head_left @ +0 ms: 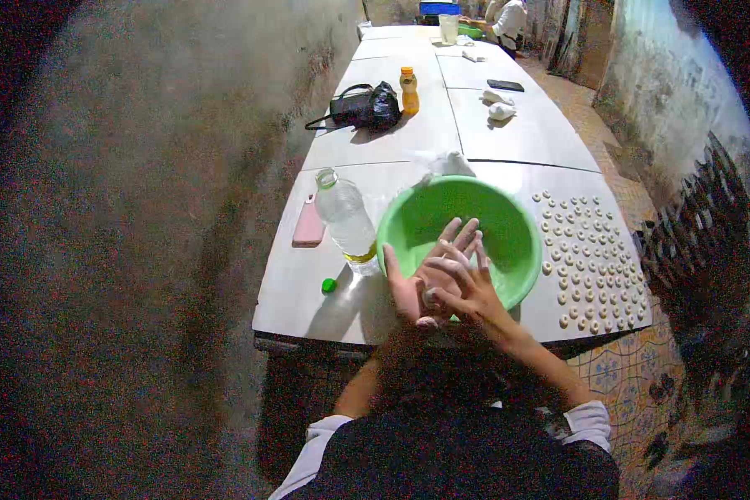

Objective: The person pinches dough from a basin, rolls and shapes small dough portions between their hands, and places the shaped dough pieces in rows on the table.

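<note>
Over the near side of a green basin [517, 218], my left hand [410, 290] is turned palm up with its fingers stretched out. My right hand [473, 292] lies across that palm, its fingers apart and bent a little. A small pale lump [430, 296] shows on the left palm, by the tip of the right thumb; what it is I cannot make out clearly. Whitish residue coats the fingers of both hands. To the right of the basin, rows of small pale dough rings [590, 258] lie on the white table [508, 143].
Left of the basin stand a clear bottle [347, 218] without its cap, a green cap [329, 285] and a pink phone [309, 225]. Farther back are a black bag [367, 108], an orange bottle [409, 90], white bundles [500, 110] and a dark phone [506, 85]. Another person [508, 21] is at the far end.
</note>
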A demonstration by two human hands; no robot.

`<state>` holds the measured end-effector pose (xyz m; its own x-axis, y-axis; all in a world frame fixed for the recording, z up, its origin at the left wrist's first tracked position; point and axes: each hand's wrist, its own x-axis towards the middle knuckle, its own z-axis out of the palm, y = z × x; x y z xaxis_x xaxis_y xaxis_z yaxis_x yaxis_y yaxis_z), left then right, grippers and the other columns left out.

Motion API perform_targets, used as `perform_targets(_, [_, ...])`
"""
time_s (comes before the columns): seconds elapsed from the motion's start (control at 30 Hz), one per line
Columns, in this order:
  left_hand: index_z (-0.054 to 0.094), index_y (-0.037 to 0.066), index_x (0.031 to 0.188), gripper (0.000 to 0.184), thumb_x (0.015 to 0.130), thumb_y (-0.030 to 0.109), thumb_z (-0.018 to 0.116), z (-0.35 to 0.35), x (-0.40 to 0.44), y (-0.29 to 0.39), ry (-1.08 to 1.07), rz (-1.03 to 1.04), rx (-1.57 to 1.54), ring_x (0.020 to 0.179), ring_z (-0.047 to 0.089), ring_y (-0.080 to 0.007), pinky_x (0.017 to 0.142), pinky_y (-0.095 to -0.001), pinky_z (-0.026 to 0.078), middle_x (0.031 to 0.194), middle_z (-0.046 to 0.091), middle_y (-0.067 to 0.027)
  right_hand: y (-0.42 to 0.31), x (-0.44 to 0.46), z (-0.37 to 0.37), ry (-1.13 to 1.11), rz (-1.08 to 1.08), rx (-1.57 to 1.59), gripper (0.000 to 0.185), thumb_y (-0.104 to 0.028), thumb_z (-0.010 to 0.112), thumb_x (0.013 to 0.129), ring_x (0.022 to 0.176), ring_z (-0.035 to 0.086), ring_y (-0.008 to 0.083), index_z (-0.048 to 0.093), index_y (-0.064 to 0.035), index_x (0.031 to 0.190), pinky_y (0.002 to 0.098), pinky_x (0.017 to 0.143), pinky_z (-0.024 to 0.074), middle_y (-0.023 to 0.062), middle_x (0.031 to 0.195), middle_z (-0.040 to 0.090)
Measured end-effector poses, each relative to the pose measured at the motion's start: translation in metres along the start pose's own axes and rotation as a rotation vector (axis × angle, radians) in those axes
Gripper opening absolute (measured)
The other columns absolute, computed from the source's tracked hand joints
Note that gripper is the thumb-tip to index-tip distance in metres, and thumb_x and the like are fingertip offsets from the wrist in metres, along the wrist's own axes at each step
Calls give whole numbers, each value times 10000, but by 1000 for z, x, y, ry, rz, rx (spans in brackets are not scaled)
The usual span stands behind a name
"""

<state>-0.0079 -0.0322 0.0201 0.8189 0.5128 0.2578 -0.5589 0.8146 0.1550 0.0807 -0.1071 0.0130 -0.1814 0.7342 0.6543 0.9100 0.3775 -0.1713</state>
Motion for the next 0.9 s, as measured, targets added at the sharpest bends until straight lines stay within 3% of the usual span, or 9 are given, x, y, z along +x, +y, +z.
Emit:
perform_targets(0.07, [140, -8, 1400, 1044, 747, 802, 227, -2, 0, -1, -5, 4, 6, 1293, 285, -303, 1075, -422, 242, 1443, 203, -185, -3, 3, 0, 46, 32, 97, 120, -179, 570, 759, 1276, 339, 299, 595, -168, 876, 601, 1056, 100, 59, 1277, 467])
perform_targets(0.23, [138, 19, 1408, 1012, 758, 790, 230, 1, -2, -1, 20, -15, -12, 1308, 263, -309, 1082, -413, 237, 1450, 192, -184, 16, -3, 12, 56, 158, 153, 126, -165, 586, 763, 1249, 369, 301, 603, -191, 885, 579, 1055, 131, 51, 1266, 474])
perform_targets(0.3, [128, 24, 1410, 991, 771, 772, 245, -4, 0, -1, 19, -13, 7, 1310, 260, -313, 1084, -425, 230, 1451, 189, -184, 20, -3, 14, 56, 311, 483, 188, -150, 598, 772, 1251, 367, 289, 616, -214, 948, 576, 1044, 148, 43, 1251, 488])
perform_targets(0.33, [138, 26, 1409, 980, 776, 766, 248, -4, 1, -1, 24, -9, -50, 1311, 260, -311, 1086, -429, 224, 1449, 195, -183, 22, -4, 8, 29, 159, 379, 221, -162, 714, 691, 1274, 336, 300, 654, -165, 903, 551, 1065, 86, 72, 1220, 510])
perform_targets(0.43, [194, 27, 1396, 948, 787, 750, 258, 0, 0, -4, 29, -4, -52, 1311, 270, -303, 1082, -440, 224, 1441, 223, -184, 17, 6, -5, -4, 197, 256, 217, -182, 632, 756, 1253, 364, 272, 637, -201, 972, 602, 1026, 122, 37, 1208, 524])
perform_targets(0.57, [275, 39, 1368, 912, 789, 744, 279, -12, -3, 0, 103, -84, -127, 1275, 335, -304, 1057, -460, 259, 1408, 287, -189, 25, 14, -20, -101, 302, 236, 260, -237, 731, 657, 1262, 356, 283, 636, -189, 894, 663, 998, 71, 36, 1241, 493])
perform_targets(0.63, [309, 34, 1352, 909, 785, 745, 293, -36, 0, 1, -183, -148, -193, 1214, 410, -308, 1047, -459, 275, 1364, 359, -176, 20, 23, -35, -133, 360, 276, 145, -168, 718, 696, 1269, 341, 294, 629, -145, 809, 634, 1026, 36, 65, 1245, 480])
perform_targets(0.67, [316, 23, 1349, 918, 783, 746, 300, -30, -1, 2, -96, -154, -174, 1157, 462, -298, 1039, -459, 288, 1327, 407, -161, 22, 23, -37, -124, 365, 289, 146, -172, 722, 687, 1271, 339, 294, 624, -153, 794, 635, 1027, 34, 63, 1242, 481])
perform_targets(0.9, [207, 7, 1389, 934, 800, 729, 279, -5, 5, 1, 18, -66, -107, 1283, 336, -282, 1077, -462, 219, 1427, 273, -154, 17, 19, -31, -43, 219, 113, 203, -185, 744, 648, 1236, 402, 280, 599, -160, 788, 618, 1045, 32, 46, 1190, 527])
